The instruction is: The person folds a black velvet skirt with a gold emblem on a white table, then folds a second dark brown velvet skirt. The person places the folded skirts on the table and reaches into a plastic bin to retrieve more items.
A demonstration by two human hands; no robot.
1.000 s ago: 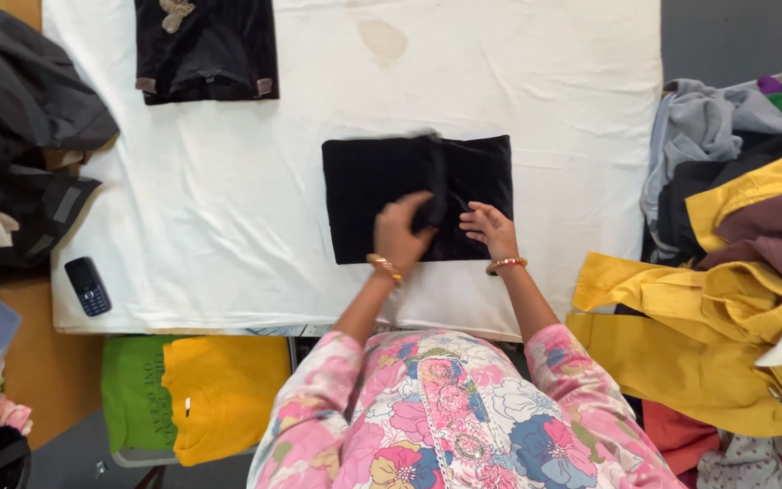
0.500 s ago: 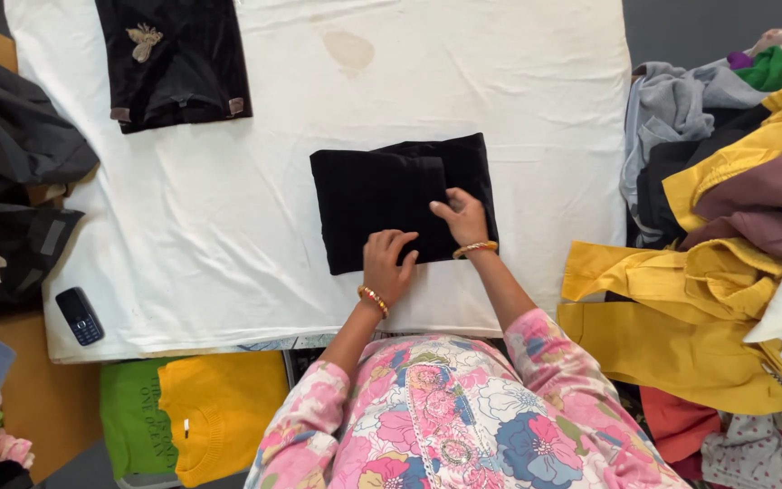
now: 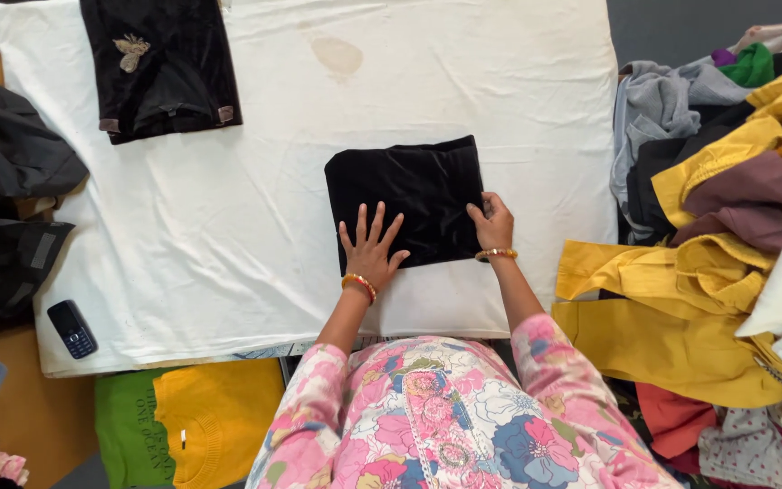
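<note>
The left hand (image 3: 371, 249) lies flat with its grip fully spread, fingers fanned wide and palm down on the near left part of a folded black velvet garment (image 3: 406, 201). It holds nothing; it only presses on the cloth, with the heel of the palm at the garment's near edge. The right hand (image 3: 492, 225) sits at the garment's near right corner, its fingers curled and close together against the fabric's right edge. Whether the thumb and fingers actually pinch the edge or just rest on it, I cannot tell.

The garment is a neat dark rectangle, lying slightly tilted on the white sheet (image 3: 273, 208) that covers the tabletop, a little right of the middle. Both hands are on its near side, so the cloth stretches away from them.

Another black garment with a small gold emblem (image 3: 160, 68) lies at the far left of the sheet, well apart. A small dark phone (image 3: 71, 329) rests near the sheet's near left corner. A heap of mixed clothes, mostly yellow (image 3: 726, 226), is piled to the right of the tabletop.
</note>
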